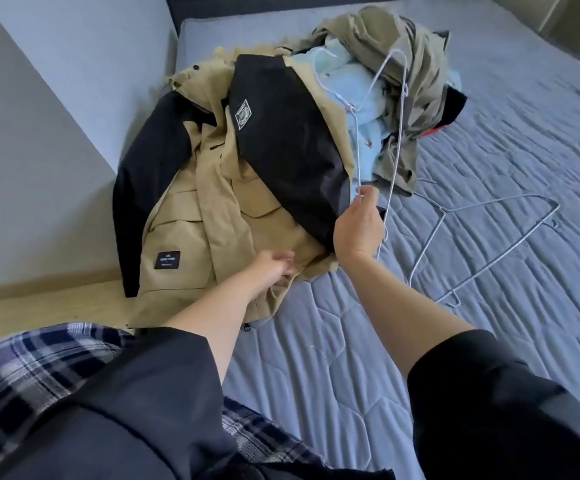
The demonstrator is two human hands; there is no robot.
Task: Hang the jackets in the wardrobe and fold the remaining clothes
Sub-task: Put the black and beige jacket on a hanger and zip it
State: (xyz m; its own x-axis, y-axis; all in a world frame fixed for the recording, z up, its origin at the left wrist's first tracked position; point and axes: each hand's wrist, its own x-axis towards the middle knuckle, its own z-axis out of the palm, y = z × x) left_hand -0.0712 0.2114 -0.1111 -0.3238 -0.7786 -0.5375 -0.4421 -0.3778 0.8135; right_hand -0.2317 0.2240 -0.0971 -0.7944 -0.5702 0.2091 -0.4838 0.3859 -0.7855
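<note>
Dark sleeves (489, 393) and a plaid shirt (22, 368) are filling the near edge of the view, and from them both forearms are reaching out over the bed (489, 150). Left hand (274, 268) is lying on the lower front of the tan-and-black jacket (212, 202), fingers curled into the tan cloth as if pinching a fold, though how firmly it is gripping I cannot tell. Right hand (359, 226) is pinching a wire hanger (390, 161) between thumb and fingers, holding it up over the jacket's black sleeve with its far end hanging above the pile (385, 81) of blue and olive clothes. A second hanger (489, 237) is lying flat on the quilt just to the right. The jacket is sprawling crumpled across the bed's left corner, part of it drooping over the edge toward the floor (39, 306). The chief risk, as I judge it, is snagging: the hanger's far end is sitting so close to the pile that drawing it back could drag a blue garment along. The thin wire could also twist in so light a pinch once the heavy jacket is loading it. And with the jacket bunched and one sleeve folded across the front, feeding the hanger into the shoulders one-handed could miss the collar, or let the whole garment slide off the edge.
</note>
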